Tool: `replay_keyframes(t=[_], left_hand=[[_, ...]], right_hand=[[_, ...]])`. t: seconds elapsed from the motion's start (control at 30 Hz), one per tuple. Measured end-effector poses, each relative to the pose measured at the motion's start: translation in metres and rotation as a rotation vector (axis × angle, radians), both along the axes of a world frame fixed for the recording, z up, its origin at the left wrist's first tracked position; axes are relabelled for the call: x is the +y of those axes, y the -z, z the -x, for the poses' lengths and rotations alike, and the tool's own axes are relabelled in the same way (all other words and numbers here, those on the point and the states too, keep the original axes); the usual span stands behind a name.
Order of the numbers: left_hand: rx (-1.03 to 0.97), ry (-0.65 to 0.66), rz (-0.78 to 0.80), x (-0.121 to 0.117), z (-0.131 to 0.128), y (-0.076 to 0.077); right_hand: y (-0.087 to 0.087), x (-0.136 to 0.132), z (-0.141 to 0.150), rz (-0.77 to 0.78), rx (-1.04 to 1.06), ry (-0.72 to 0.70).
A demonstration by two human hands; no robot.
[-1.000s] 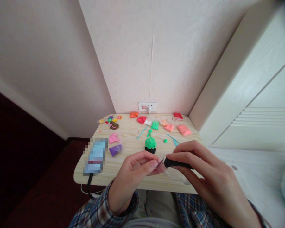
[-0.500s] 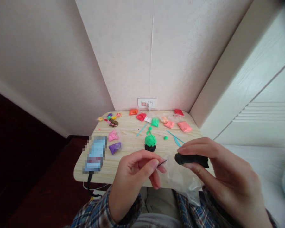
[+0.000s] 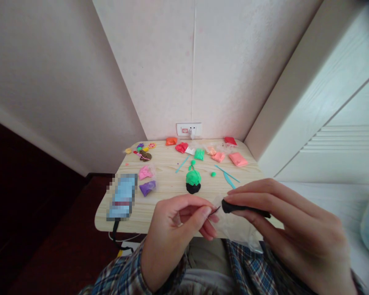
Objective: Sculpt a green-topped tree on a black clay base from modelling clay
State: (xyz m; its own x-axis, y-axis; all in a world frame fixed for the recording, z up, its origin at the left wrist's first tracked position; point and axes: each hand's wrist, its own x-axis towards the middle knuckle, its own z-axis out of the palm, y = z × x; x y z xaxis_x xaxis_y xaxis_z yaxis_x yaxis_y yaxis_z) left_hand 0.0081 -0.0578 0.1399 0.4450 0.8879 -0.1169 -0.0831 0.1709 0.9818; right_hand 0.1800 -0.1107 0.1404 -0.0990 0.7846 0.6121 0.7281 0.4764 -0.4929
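My right hand [image 3: 301,223] grips a dark black lump of modelling clay [image 3: 229,206] between thumb and fingers. A thin black strip [image 3: 215,210], which looks like clay, is pinched in my left hand [image 3: 181,231]; its tip points at the lump, a small gap away. Below and between the hands hangs a crumpled clear plastic bag [image 3: 238,229]; what holds it is hidden. Just beyond my left hand stands a clay figure with a green ball top [image 3: 193,178] on a black base [image 3: 193,188]. A small green clay ball [image 3: 213,174] lies to its right.
The small wooden table [image 3: 169,209] bears a phone [image 3: 123,196] with a cable, purple [image 3: 147,188] and pink [image 3: 145,172] clay packets, and several more packets along the back. Blue tools [image 3: 229,179] lie to the right. A wall socket [image 3: 189,129] is behind.
My hands have come slightly closer together, with the black strip nearer the lump. The lump has tilted and shows less of its face. The view has shifted slightly.
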Motion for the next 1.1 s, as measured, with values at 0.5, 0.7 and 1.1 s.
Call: replay_keyframes(t=[0.5, 0.7, 1.1], left_hand=[[-0.032, -0.068, -0.083, -0.004, -0.003, 0.005], [-0.109, -0.031, -0.086, -0.010, -0.003, 0.002], [-0.324, 0.031, 0.003, -0.015, -0.010, 0.001]], right_hand=[[-0.007, -0.010, -0.005, -0.003, 0.056, 0.078], [-0.008, -0.006, 0.011, 0.017, 0.056, 0.124], [-0.004, -0.009, 0.020, 0.065, 0.325, 0.150]])
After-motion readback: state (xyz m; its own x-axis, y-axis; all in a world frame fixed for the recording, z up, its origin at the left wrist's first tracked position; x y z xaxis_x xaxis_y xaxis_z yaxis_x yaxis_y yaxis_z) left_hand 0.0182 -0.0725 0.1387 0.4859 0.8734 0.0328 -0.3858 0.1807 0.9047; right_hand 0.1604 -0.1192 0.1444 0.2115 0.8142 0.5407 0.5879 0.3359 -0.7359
